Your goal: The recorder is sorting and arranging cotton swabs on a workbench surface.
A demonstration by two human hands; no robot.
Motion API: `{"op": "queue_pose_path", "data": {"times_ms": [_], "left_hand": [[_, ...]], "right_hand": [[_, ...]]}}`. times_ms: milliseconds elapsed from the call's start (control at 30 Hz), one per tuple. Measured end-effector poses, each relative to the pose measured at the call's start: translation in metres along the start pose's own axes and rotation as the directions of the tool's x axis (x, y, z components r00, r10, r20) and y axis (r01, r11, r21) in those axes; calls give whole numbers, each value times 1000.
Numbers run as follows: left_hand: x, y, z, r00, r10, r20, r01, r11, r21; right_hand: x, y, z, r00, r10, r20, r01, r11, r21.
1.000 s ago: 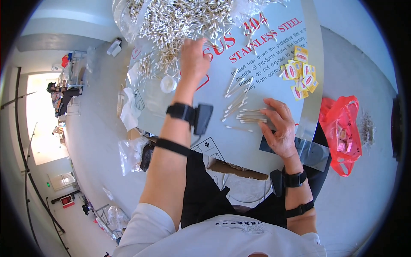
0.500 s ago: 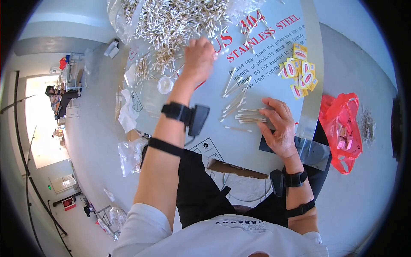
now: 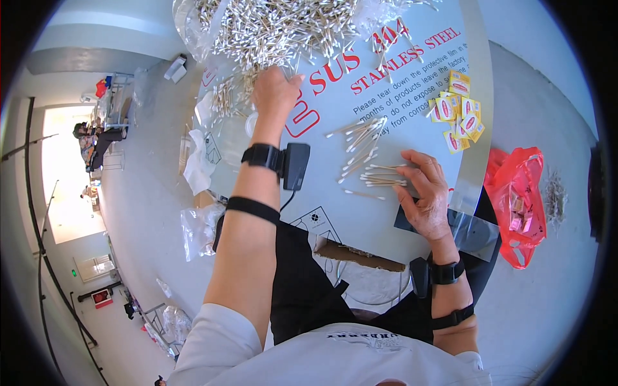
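Note:
A large heap of white-tipped cotton swabs (image 3: 277, 32) spreads over the far side of the table. My left hand (image 3: 273, 95) is at the heap's near edge, back of the hand up and thumb out to the right; its other fingertips are hidden. At the right, my right hand (image 3: 426, 196) is curved, thumb and fingers closed around the ends of a small bundle of cotton swabs (image 3: 384, 181). Just beyond and left of that bundle lie loose swabs (image 3: 364, 138), with a single swab (image 3: 365, 195) nearer me.
Small yellow-and-white packets (image 3: 457, 112) lie at the table's right edge. A red plastic bag (image 3: 515, 193) holding pink items hangs beyond it. Left of the table's middle are a white round lid (image 3: 251, 124) and crumpled white paper (image 3: 197, 164). Clear plastic (image 3: 199, 231) hangs at the left edge.
My left hand has moved left and nearer along the heap's edge. The loose swabs beyond my right hand now lie in a tighter cluster. The right hand keeps its pose.

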State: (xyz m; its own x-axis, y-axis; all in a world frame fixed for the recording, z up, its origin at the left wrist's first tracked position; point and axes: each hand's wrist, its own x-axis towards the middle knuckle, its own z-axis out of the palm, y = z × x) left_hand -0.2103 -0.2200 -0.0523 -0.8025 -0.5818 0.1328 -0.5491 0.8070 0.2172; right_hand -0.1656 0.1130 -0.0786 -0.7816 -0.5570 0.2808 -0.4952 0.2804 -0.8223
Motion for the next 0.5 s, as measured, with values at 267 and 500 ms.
{"op": "queue_pose_path", "data": {"times_ms": [267, 500], "left_hand": [[16, 7, 11, 991, 93, 100, -97, 995, 37], [-22, 25, -3, 855, 330, 400, -190, 917, -351]], "right_hand": [[2, -2, 0, 1000, -25, -8, 25, 1000, -11], [1, 0, 0, 999, -37, -16, 37, 999, -5]]}}
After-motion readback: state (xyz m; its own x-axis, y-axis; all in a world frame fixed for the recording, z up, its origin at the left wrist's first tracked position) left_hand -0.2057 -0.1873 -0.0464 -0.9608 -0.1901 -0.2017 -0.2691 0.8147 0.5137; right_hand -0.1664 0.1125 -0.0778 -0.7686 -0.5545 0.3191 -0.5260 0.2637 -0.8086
